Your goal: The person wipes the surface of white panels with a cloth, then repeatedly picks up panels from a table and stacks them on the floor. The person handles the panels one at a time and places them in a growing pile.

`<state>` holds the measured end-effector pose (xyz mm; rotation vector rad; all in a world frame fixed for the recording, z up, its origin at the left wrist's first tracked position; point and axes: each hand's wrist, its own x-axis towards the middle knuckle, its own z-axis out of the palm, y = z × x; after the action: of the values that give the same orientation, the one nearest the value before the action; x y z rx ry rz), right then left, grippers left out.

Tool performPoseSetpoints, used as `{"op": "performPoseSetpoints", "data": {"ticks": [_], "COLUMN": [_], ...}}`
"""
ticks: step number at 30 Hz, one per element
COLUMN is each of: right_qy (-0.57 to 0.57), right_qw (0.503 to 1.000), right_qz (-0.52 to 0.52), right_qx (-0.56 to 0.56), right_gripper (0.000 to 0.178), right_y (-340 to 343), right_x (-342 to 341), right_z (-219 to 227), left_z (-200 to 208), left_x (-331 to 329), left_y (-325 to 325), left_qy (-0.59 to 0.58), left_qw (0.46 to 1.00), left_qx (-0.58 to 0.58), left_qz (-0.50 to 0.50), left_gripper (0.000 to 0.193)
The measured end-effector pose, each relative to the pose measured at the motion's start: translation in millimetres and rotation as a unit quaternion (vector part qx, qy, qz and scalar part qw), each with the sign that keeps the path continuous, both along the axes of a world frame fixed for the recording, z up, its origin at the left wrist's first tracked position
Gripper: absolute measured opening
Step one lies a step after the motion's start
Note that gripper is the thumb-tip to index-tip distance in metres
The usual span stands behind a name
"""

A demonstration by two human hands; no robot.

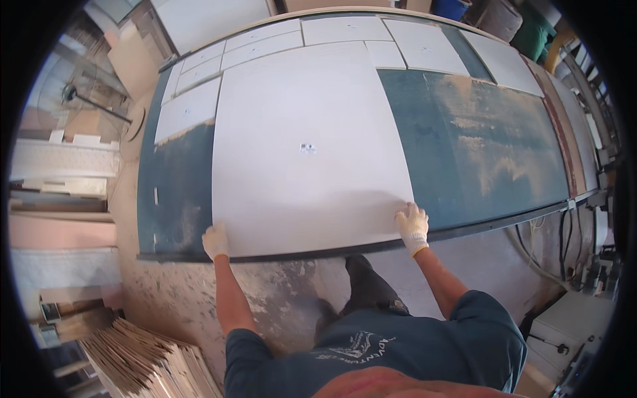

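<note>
A large white panel [298, 179] lies flat on a worn dark-green table [478, 146], its near edge close to the table's front edge. A small printed label [308, 148] sits near its middle. In a pale knit glove, my left hand [216, 241] grips the panel's near left corner. My right hand [413, 227], gloved the same way, holds the near right corner, with its fingers bent over the side edge. Smaller white panels [424, 46] lie along the far side, and a white panel [189, 113] is on the left.
Dark edging [312, 252] runs along the table's front. A stack of thin brown sheets [149, 361] stands on the floor at the lower left. Boards [63, 265] are piled along the left. Cables [531, 255] hang below the table's right end, near a pale cabinet [570, 325].
</note>
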<state>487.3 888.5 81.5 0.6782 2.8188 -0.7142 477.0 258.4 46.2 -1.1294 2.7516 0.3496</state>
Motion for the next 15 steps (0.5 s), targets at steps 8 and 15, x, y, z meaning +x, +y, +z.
{"op": "performPoseSetpoints", "data": {"ticks": [8,15], "right_qy": [0.04,-0.048], "right_qw": [0.998,0.931], "right_qz": [-0.03,-0.143], "right_qx": [-0.043,-0.331], "right_gripper": [0.062,0.069], "right_y": [29,117], "right_x": [167,307], "right_z": [-20,-58], "left_z": [-16,-62], "left_x": [179,396], "left_y": [26,17], "left_qy": [0.016,0.061], "left_qw": [1.0,0.958], "left_qx": [0.01,0.253], "left_qz": [-0.007,0.122], "left_gripper": [0.069,0.055]}}
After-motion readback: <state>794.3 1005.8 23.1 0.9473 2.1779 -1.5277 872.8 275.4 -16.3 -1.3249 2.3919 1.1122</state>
